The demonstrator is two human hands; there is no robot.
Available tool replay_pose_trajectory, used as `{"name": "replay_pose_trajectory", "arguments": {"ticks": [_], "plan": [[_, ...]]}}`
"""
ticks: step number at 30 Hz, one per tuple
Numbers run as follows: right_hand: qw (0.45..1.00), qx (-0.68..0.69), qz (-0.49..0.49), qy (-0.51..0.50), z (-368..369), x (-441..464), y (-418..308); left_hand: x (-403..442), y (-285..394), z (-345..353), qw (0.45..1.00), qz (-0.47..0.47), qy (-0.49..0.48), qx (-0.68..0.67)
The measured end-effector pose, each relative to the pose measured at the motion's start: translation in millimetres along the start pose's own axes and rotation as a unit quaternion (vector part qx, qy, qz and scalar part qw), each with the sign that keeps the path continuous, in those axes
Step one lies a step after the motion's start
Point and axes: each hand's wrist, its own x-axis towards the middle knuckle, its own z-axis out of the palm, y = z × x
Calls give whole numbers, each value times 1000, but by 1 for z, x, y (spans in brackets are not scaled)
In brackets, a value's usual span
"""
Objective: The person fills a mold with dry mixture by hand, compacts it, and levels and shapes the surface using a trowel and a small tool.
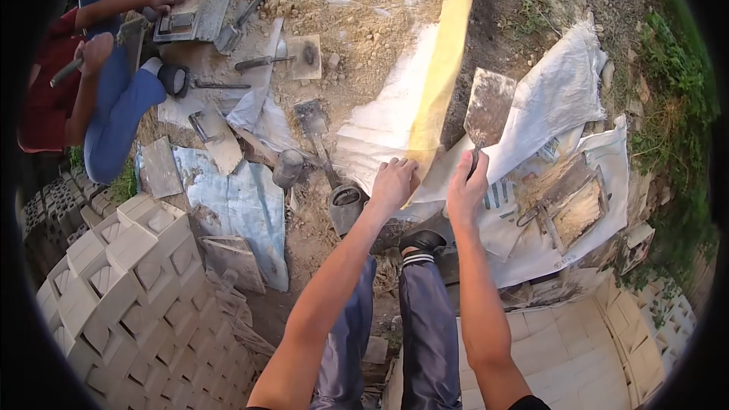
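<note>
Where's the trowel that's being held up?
In the head view, the trowel is right of centre, gripped in the person's right hand, just right of the yellow strip.

Single head-worn view — facing forward and steeply down over the wearer's legs [429, 326]. Wide round field, black corners. Left hand [393, 184] and right hand [466, 188] close, mid-frame; sandy ground [380, 53] beyond — co-worker [53, 99] farther off, at upper left edge.

Pale bricks [163, 277] at left, green plants [676, 99] at right
</note>
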Motion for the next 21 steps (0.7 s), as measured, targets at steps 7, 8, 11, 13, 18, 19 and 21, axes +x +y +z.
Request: {"name": "replay_pose_trajectory", "arguments": {"ticks": [7, 8, 11, 13, 18, 19, 21], "plan": [[943, -228, -241, -13, 53, 163, 8, 32, -79, 9, 907, -286, 308, -9], [942, -243, -231, -32, 63, 190, 6, 40, -100, 10, 894, -292, 341, 18], [938, -265, -216, -62, 100, 242, 2, 67, -129, -5, 909, -184, 357, 116], [935, -275, -213, -70, 115, 254, -1, 94, -138, -11, 913, -172, 365, 55], [899, -307, -251, -187, 149, 249, -6, 145, -166, -16, 902, -146, 406, 23], [886, -305, -259, -234, 153, 243, -6, 153, -165, -20, 891, -132, 432, -38], [881, -302, -269, -245, 159, 225, 0, 164, -163, -21, 876, -121, 457, -102]]}}
